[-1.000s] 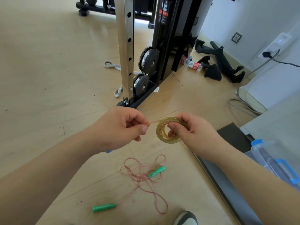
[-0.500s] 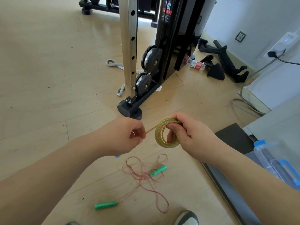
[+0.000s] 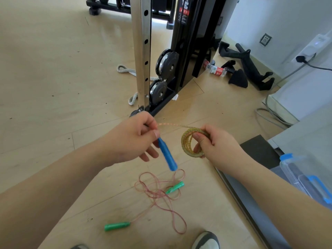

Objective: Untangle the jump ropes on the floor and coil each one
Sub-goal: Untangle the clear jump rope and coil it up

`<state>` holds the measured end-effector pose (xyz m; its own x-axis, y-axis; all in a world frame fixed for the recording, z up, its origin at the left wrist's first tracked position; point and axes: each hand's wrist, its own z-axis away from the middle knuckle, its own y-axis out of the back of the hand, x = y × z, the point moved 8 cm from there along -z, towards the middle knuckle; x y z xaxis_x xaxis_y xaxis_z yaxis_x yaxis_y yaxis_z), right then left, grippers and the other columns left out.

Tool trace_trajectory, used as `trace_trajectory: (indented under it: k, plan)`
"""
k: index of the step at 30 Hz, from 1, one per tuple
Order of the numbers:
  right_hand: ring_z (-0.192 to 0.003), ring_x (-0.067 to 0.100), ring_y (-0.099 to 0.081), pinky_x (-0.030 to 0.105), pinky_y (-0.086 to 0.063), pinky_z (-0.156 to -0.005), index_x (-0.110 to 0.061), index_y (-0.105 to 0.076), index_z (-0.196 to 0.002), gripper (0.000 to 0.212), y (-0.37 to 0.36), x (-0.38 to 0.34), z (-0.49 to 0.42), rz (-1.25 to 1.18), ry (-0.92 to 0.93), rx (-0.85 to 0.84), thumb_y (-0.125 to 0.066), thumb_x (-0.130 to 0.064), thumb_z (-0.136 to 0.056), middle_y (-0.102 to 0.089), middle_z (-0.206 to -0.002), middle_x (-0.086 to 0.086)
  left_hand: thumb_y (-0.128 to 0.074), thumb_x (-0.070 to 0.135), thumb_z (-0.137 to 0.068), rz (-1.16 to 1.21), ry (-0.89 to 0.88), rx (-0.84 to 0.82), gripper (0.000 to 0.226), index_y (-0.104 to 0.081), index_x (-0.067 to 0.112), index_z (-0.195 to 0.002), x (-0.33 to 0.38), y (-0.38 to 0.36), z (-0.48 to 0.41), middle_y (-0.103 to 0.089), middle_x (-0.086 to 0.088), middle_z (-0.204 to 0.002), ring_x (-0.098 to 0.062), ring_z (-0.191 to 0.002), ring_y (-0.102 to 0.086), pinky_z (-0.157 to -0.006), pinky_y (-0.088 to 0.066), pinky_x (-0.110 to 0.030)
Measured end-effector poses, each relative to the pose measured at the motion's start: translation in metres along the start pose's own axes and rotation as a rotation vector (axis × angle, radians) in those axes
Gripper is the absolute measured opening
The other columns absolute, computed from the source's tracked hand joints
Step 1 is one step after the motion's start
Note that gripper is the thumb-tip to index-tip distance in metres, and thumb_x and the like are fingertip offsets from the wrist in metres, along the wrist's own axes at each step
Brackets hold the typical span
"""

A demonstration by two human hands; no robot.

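Yellow beaded rope coil [image 3: 190, 143] (tight ring) in right hand [image 3: 218, 149].

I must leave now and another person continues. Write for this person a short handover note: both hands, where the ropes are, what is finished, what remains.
Left hand: pinches the free end of the yellow translucent jump rope beside its blue plastic handle, which hangs down.
Right hand: grips the coil of that rope.
On the wooden floor, near the person's feet: the thin pink jump rope with green handles, tangled.
Done: yellow rope almost fully coiled; one short stretch runs between the hands.
Left: wind in that stretch, then untangle and coil the pink rope.
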<state>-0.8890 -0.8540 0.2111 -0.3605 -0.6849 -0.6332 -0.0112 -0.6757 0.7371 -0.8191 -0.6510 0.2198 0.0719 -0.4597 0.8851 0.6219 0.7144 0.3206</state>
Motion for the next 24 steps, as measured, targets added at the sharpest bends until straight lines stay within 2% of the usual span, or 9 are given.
trace_trajectory:
  k: [5,8,11,14,17,21,24]
  plan:
    - [-0.074,0.009,-0.071,0.023,-0.048,-0.064,-0.027,-0.056,-0.091,0.02,-0.016,-0.002,0.002,-0.011,-0.032,-0.069,-0.051,-0.04,-0.105,-0.076,-0.083,-0.005,-0.051,0.01,-0.106,0.266,-0.025,0.045,0.004,-0.052,0.006,-0.108,0.014,0.003,0.002,-0.079,-0.01,-0.094,-0.032,-0.077,-0.079,-0.063,-0.065,-0.04]
    - [-0.074,0.007,-0.071,0.018,-0.047,-0.061,-0.028,-0.056,-0.091,0.02,-0.02,-0.007,0.002,-0.021,-0.032,-0.093,-0.05,-0.041,-0.105,-0.075,-0.084,-0.005,-0.05,0.008,-0.107,0.459,-0.041,0.095,0.007,-0.054,0.003,-0.111,0.014,0.004,0.001,-0.077,-0.018,-0.097,-0.03,-0.077,-0.079,-0.07,-0.066,-0.037]
    - [-0.066,0.003,-0.07,0.01,-0.044,-0.053,-0.026,-0.057,-0.09,0.022,-0.023,-0.008,0.003,-0.037,-0.052,-0.108,-0.051,-0.042,-0.105,-0.075,-0.08,-0.007,-0.048,0.007,-0.107,0.595,-0.059,0.07,0.008,-0.055,0.003,-0.108,0.016,-0.001,0.002,-0.075,-0.02,-0.099,-0.023,-0.066,-0.073,-0.062,-0.063,-0.029]
    - [-0.065,0.002,-0.071,0.011,-0.045,-0.053,-0.023,-0.06,-0.094,0.024,-0.021,-0.006,0.003,-0.065,-0.072,-0.093,-0.051,-0.042,-0.105,-0.075,-0.077,-0.007,-0.049,0.006,-0.106,0.578,-0.068,0.075,0.008,-0.056,0.004,-0.105,0.019,0.001,0.004,-0.073,-0.014,-0.091,-0.017,-0.057,-0.062,-0.052,-0.053,-0.025]
    - [-0.066,0.008,-0.072,0.011,-0.046,-0.052,-0.024,-0.059,-0.092,0.023,-0.02,-0.004,0.001,-0.076,-0.072,-0.06,-0.052,-0.042,-0.105,-0.074,-0.078,-0.005,-0.052,0.004,-0.105,0.441,-0.094,0.126,0.007,-0.059,0.005,-0.103,0.023,0.009,0.005,-0.072,-0.011,-0.083,-0.016,-0.05,-0.054,-0.045,-0.044,-0.025]
    - [-0.073,0.012,-0.071,0.031,-0.057,-0.069,-0.022,-0.06,-0.093,0.025,-0.021,0.0,-0.002,-0.01,-0.077,-0.033,-0.054,-0.044,-0.104,-0.073,-0.082,-0.003,-0.053,0.003,-0.103,0.382,-0.132,0.165,0.01,-0.059,0.007,-0.097,0.028,0.013,0.007,-0.07,-0.011,-0.076,-0.015,-0.042,-0.043,-0.04,-0.034,-0.022]
    - [-0.067,0.01,-0.073,0.021,-0.053,-0.059,-0.021,-0.062,-0.095,0.026,-0.023,-0.004,-0.001,-0.071,-0.108,-0.063,-0.053,-0.044,-0.104,-0.075,-0.082,-0.001,-0.05,0.006,-0.106,0.412,-0.172,0.146,0.009,-0.058,0.007,-0.102,0.031,0.008,0.008,-0.073,-0.011,-0.084,-0.017,-0.05,-0.053,-0.045,-0.042,-0.026]
